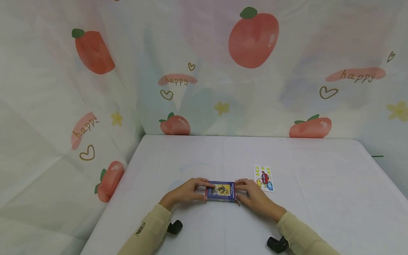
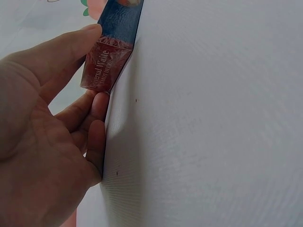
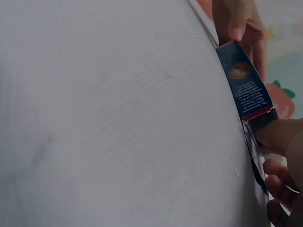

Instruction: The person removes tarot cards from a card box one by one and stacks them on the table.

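Observation:
A blue tarot card box (image 1: 220,191) with a yellow picture on top lies on the white table; its red end (image 2: 100,68) shows in the left wrist view. My left hand (image 1: 188,192) holds that left end between thumb and fingers. At the opposite end my right hand (image 1: 255,198) has thumb and fingers around the box's opened end, the thumb (image 3: 279,135) pressed in by the torn-looking edge. A loose flap (image 3: 255,163) hangs out under that thumb. What lies inside the box is hidden.
A small picture card (image 1: 264,178) with yellow, red and blue drawings lies flat just beyond my right hand. The table's white cloth (image 1: 197,152) runs back to a printed curtain (image 1: 210,42) with fruit and "happy" lettering. Black camera mounts (image 1: 175,227) sit at both wrists.

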Tool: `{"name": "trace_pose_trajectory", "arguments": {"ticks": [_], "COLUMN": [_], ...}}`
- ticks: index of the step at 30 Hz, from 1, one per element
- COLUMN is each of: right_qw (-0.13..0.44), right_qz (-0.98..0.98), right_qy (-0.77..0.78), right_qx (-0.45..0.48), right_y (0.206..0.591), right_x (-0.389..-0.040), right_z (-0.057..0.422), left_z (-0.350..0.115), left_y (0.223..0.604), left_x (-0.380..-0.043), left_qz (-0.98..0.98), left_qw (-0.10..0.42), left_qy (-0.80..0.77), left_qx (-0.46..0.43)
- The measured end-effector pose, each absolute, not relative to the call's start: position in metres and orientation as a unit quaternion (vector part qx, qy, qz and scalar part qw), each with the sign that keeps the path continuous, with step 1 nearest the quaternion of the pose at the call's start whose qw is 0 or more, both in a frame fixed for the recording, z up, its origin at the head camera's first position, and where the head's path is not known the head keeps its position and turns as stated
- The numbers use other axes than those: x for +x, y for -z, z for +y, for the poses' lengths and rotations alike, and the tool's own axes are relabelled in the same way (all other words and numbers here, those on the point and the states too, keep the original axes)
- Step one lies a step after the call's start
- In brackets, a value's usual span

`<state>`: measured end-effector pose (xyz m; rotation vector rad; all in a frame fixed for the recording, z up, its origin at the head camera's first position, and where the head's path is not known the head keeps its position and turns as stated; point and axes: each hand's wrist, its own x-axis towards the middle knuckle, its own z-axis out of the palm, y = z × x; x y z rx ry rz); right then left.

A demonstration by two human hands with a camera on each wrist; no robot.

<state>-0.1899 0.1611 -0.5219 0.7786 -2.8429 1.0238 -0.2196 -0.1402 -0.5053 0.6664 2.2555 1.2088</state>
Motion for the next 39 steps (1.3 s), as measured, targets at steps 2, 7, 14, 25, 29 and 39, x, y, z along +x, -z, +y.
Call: {"name": "trace_pose_trajectory", "arguments": {"ticks": [2,7,14,25,29,39], "right_qw": [0.017,0.02,0.029,0.031,0.025,0.028], "right_qz": [-0.914,-0.921,-0.926,-0.926,-0.924,-0.914], "right_qy": [-0.315,-0.295,-0.258,-0.238,-0.237,-0.257], "right_qx": [0.253,0.256,0.273,0.291,0.3,0.313], "right_y": [0.522,0.521,0.516,0.516,0.515,0.514], "right_x": [-0.19,-0.189,-0.189,-0.194,-0.195,-0.193], "right_z": [0.161,0.162,0.165,0.171,0.172,0.175], "left_z": [-0.14,-0.14,-0.139,-0.138,-0.139,-0.139], "left_y": [0.505,0.504,0.504,0.503,0.503,0.503], "left_x": [-0.219,-0.218,-0.221,-0.221,-0.221,-0.219], "left_qz": [0.826,0.827,0.826,0.828,0.826,0.826], "left_qw": [0.247,0.247,0.246,0.251,0.253,0.25], "left_qy": [-0.444,-0.444,-0.445,-0.445,-0.447,-0.444], "left_qx": [0.244,0.242,0.243,0.233,0.232,0.24]}}
